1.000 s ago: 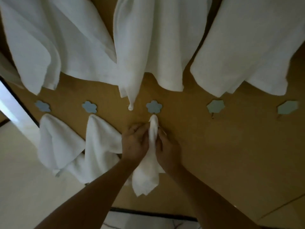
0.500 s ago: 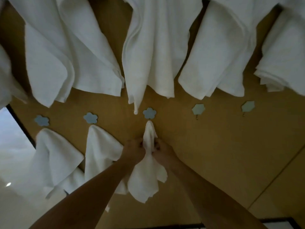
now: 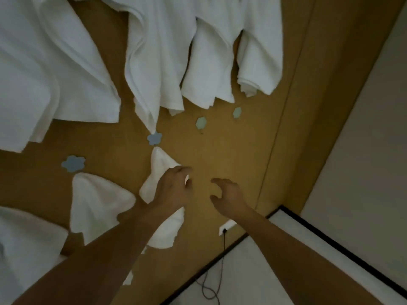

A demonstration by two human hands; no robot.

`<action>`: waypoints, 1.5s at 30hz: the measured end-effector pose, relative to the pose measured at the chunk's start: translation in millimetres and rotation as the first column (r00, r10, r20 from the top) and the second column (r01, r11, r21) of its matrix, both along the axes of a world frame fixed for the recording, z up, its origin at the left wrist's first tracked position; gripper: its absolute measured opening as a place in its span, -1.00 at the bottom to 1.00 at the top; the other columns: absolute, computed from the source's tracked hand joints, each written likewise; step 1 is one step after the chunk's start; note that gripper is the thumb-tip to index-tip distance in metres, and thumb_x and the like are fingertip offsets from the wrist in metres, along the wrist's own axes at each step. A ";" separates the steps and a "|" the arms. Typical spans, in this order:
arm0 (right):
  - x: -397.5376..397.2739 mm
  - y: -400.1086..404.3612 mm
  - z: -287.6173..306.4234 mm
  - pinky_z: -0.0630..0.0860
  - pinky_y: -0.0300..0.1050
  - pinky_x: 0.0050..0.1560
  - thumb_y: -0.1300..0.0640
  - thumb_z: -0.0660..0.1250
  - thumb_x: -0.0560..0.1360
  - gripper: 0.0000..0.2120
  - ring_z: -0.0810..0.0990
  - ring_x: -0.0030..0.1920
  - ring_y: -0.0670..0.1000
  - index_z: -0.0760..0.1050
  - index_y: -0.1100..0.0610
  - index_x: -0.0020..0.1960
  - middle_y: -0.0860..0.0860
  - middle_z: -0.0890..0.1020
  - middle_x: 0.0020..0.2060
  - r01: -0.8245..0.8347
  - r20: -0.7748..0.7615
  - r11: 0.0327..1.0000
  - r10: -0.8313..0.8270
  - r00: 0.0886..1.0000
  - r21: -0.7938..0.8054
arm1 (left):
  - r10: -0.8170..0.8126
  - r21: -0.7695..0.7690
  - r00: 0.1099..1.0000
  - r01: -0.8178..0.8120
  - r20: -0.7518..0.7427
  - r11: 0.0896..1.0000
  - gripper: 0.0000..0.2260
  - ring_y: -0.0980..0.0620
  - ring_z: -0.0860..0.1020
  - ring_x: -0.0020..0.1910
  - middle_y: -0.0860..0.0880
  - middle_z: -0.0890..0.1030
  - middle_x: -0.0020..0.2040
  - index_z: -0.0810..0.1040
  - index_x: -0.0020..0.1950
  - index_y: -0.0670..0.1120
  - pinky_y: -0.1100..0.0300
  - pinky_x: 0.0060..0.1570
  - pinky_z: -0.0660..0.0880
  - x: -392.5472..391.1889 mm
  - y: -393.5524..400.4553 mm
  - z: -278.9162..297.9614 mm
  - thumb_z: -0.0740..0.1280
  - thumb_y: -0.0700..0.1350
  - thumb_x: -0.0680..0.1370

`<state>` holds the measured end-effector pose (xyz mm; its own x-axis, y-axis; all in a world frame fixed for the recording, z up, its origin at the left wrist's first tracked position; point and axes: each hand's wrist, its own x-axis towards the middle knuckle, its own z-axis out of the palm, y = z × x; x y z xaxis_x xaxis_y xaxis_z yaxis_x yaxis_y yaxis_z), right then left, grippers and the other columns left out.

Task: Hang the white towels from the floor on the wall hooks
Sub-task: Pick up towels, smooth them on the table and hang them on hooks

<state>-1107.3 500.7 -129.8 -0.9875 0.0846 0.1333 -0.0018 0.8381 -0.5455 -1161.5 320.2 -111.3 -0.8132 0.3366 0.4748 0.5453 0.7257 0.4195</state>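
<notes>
Ochre-brown wall panelling [image 3: 220,164] fills your view, and the small white towel [image 3: 161,164] you have been hanging sits just below centre, its peak caught under the blue flower-shaped hook [image 3: 154,138] at its 12 o'clock. Your left hand [image 3: 174,192] lies over the towel's lower half with fingers loosely curled, not pinching the cloth. Your right hand [image 3: 229,197], at the towel's 3 o'clock, is off the fabric, fingers spread and bent, holding nothing. At the towel's 9 o'clock a second small towel [image 3: 97,201] hangs below another blue hook [image 3: 73,164]. Two pale green hooks [image 3: 200,122] stand bare at 1 o'clock. Larger white towels [image 3: 154,62] drape across the top. A wall socket [image 3: 226,227] with a dark cable [image 3: 211,282] sits at 5 o'clock.
</notes>
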 end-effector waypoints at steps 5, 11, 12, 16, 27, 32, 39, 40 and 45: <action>95.2 65.9 10.1 0.45 -0.01 0.27 0.02 0.27 0.57 -0.48 0.42 0.33 0.10 0.29 -0.04 0.51 0.02 0.42 0.42 0.246 -0.009 0.963 -0.246 0.969 0.112 | -0.256 -0.106 0.966 0.260 0.043 0.960 -0.63 -0.08 0.46 0.27 -0.07 0.52 0.32 0.49 0.40 -0.04 0.13 0.25 0.42 55.0 74.8 6.3 0.26 -0.11 0.59; 250.6 148.5 18.2 0.41 0.08 0.33 0.03 0.26 0.57 -0.52 0.40 0.33 0.15 0.32 -0.03 0.48 0.05 0.46 0.38 0.551 -0.014 0.816 -0.558 0.830 0.173 | -0.558 -0.202 0.830 0.547 0.003 0.812 -0.60 -0.04 0.43 0.32 0.00 0.48 0.38 0.42 0.46 0.04 0.15 0.25 0.42 148.2 193.7 18.8 0.20 -0.03 0.61; 281.4 161.3 19.0 0.40 0.08 0.34 0.03 0.27 0.57 -0.51 0.40 0.34 0.15 0.31 -0.03 0.49 0.05 0.45 0.39 0.595 -0.019 0.785 -0.602 0.798 0.172 | -0.593 -0.191 0.805 0.583 0.008 0.790 -0.60 -0.03 0.40 0.34 0.01 0.45 0.40 0.40 0.47 0.04 0.17 0.27 0.38 170.6 214.9 19.7 0.20 -0.03 0.62; 417.1 203.4 18.1 0.37 0.05 0.37 0.05 0.27 0.58 -0.48 0.37 0.37 0.13 0.26 -0.06 0.52 0.03 0.43 0.41 0.740 -0.038 0.652 -0.746 0.665 0.164 | -0.713 -0.228 0.699 0.705 0.057 0.672 -0.62 -0.07 0.37 0.34 -0.04 0.45 0.39 0.43 0.44 -0.02 0.13 0.29 0.37 283.9 295.6 16.0 0.21 -0.06 0.61; 806.0 251.4 -8.1 0.45 0.06 0.29 0.00 0.31 0.51 -0.46 0.43 0.33 0.12 0.32 -0.04 0.48 0.03 0.50 0.32 0.974 0.036 0.198 -0.980 0.195 0.108 | -0.941 -0.311 0.301 0.919 0.156 0.242 -0.54 -0.04 0.34 0.40 0.01 0.41 0.42 0.36 0.48 0.05 0.05 0.37 0.31 672.1 439.0 -1.4 0.25 0.06 0.58; 948.9 241.3 -22.2 0.42 0.06 0.32 -0.01 0.30 0.54 -0.47 0.40 0.34 0.12 0.28 -0.04 0.49 0.05 0.48 0.34 0.996 0.091 -0.034 -0.995 -0.041 0.080 | -0.979 -0.328 0.077 0.945 0.191 0.010 -0.59 -0.02 0.42 0.30 0.06 0.49 0.28 0.43 0.39 0.08 0.05 0.29 0.38 824.1 473.1 -14.7 0.29 0.08 0.54; 1107.1 213.9 -57.8 0.40 0.01 0.33 -0.01 0.28 0.56 -0.44 0.39 0.37 0.10 0.25 -0.02 0.52 0.05 0.45 0.36 0.935 0.210 -0.354 -0.914 -0.348 0.010 | -0.939 -0.368 -0.209 0.879 0.274 -0.303 -0.52 -0.04 0.33 0.41 -0.01 0.38 0.43 0.32 0.49 0.08 0.00 0.38 0.29 1010.2 508.1 -45.0 0.25 0.12 0.58; 1128.5 212.1 -61.6 0.41 0.00 0.32 -0.01 0.28 0.56 -0.44 0.40 0.36 0.09 0.25 -0.02 0.52 0.05 0.46 0.34 0.917 0.218 -0.399 -0.894 -0.391 0.011 | -0.926 -0.366 -0.249 0.865 0.283 -0.344 -0.52 -0.05 0.32 0.41 -0.02 0.38 0.44 0.32 0.49 0.08 0.01 0.39 0.29 1037.3 514.5 -49.0 0.24 0.12 0.58; 1228.4 224.1 -75.6 0.39 -0.04 0.30 0.00 0.28 0.56 -0.45 0.41 0.36 0.09 0.25 0.01 0.52 0.05 0.45 0.36 0.820 0.242 -0.571 -0.794 -0.558 0.018 | -0.856 -0.346 -0.411 0.790 0.314 -0.506 -0.51 -0.05 0.32 0.43 -0.02 0.36 0.46 0.31 0.50 0.08 0.01 0.40 0.30 1166.4 549.7 -69.7 0.26 0.11 0.58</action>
<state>121.1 724.7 -205.3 0.6371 0.7631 -0.1086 0.6208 -0.5915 -0.5145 4.9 869.9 -180.9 0.8157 0.5764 0.0483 0.5405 -0.7893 0.2913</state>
